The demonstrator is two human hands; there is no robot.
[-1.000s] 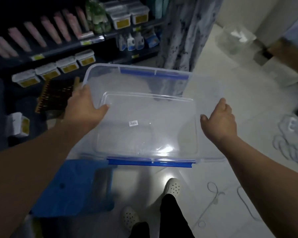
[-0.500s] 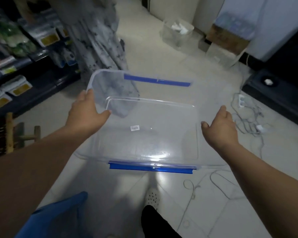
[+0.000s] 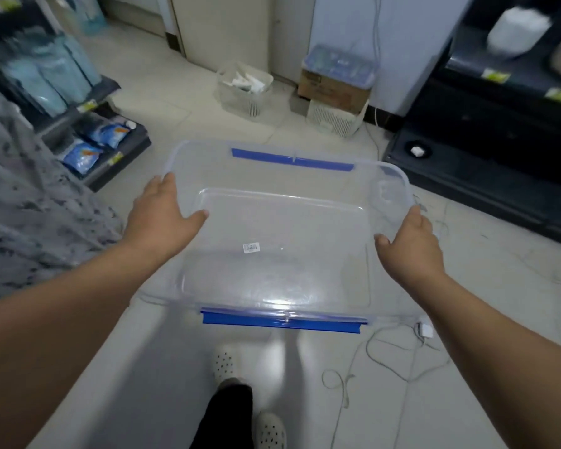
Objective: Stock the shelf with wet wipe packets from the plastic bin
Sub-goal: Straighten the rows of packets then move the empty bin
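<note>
I carry a clear plastic bin (image 3: pixel 282 273) with blue latches on its near and far rims, held level above the floor. Nothing lies inside it except a small white sticker on the bottom. My left hand (image 3: pixel 166 218) grips the bin's left rim, thumb hooked over the inside. My right hand (image 3: pixel 408 241) grips the right rim in the same way. A dark shelf (image 3: pixel 88 124) at the left holds blue and teal packets.
White cables and a charger (image 3: pixel 423 330) trail over the tiled floor at the right. A mesh basket (image 3: pixel 243 92), a cardboard box (image 3: pixel 334 89) and a white crate stand by the far wall. A dark low shelf unit (image 3: pixel 486 163) fills the right. Patterned grey cloth (image 3: pixel 30 202) hangs at the left.
The view has swung right, away from the stocked shelf and the blue lid, toward the far wall. Both hands keep the same hold on the bin.
</note>
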